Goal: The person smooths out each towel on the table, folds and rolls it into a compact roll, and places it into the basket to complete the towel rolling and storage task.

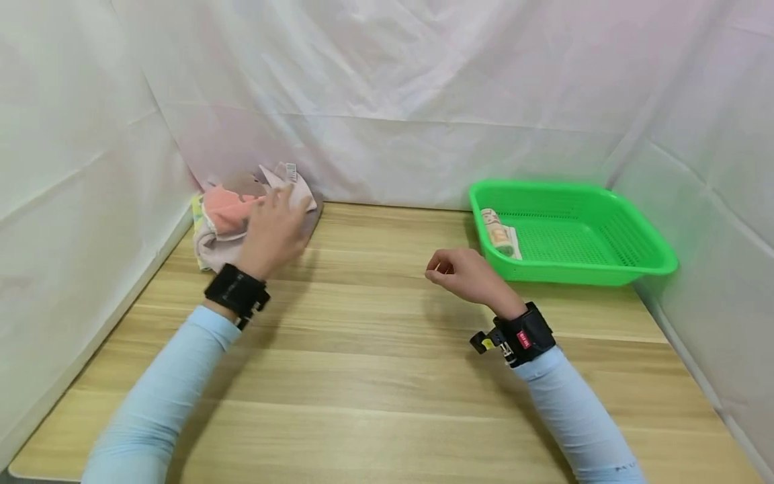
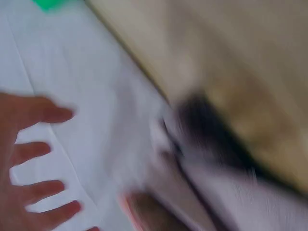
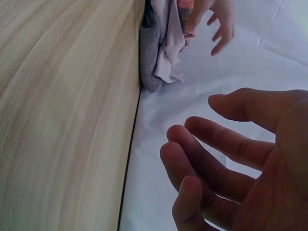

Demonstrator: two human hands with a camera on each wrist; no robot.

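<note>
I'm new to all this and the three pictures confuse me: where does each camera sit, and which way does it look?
Head: worn on the head, looking forward and down at the wooden table; both sleeved forearms, left hand and right hand show.
Left wrist: on the left wrist, blurred, facing the pile of cloths; spread fingers show.
Right wrist: on the right wrist, looking across the table; loosely curled fingers show.
Shared: head and right wrist views both show the cloths.

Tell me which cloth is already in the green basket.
The rolled cloth, lying alone at the left end of the green basket. The other cloths sit crumpled in a pile at the table's far left, by the left hand.
</note>
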